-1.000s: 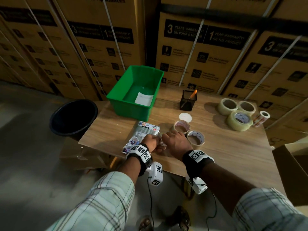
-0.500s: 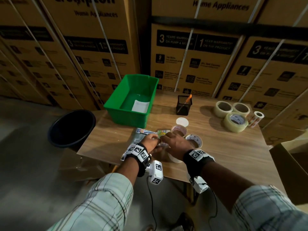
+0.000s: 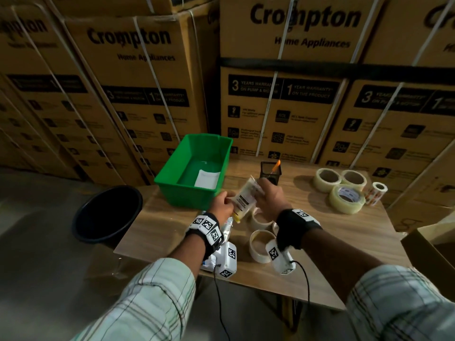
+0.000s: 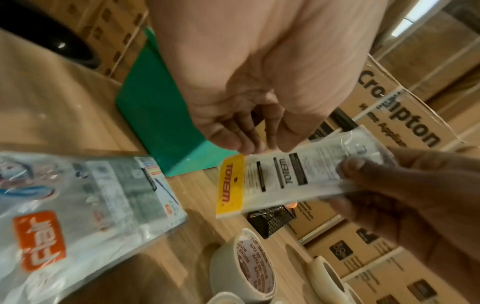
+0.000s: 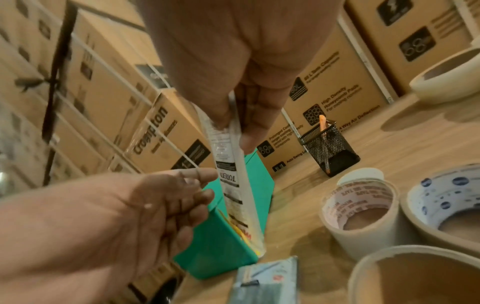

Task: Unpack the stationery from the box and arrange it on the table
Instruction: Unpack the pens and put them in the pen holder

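Note:
A small white packet with a yellow end marked TOTEM (image 3: pixel 246 201) (image 4: pixel 280 179) (image 5: pixel 235 185) is held in the air above the wooden table (image 3: pixel 344 242), between the green box (image 3: pixel 172 178) and the black mesh pen holder (image 3: pixel 270 172). My right hand (image 3: pixel 264 193) (image 5: pixel 231 121) pinches its far end. My left hand (image 3: pixel 225 201) (image 4: pixel 259 144) pinches its long edge at the near side. A larger Flair pen packet (image 4: pixel 78 205) (image 3: pixel 226 227) lies flat on the table under my left wrist. A white paper (image 3: pixel 206 178) lies inside the green box.
Masking tape rolls (image 3: pixel 261 244) (image 5: pixel 363 211) lie near my right wrist. Clear tape rolls (image 3: pixel 347 198) and a small label roll (image 3: pixel 375 193) sit at the right. A black bucket (image 3: pixel 107 212) stands left of the table, an open carton (image 3: pixel 430 247) right. Stacked cartons (image 3: pixel 283 114) wall the back.
Both hands have risen from the table's front edge and moved back towards the pen holder, carrying the small packet. The Flair packet stays on the table.

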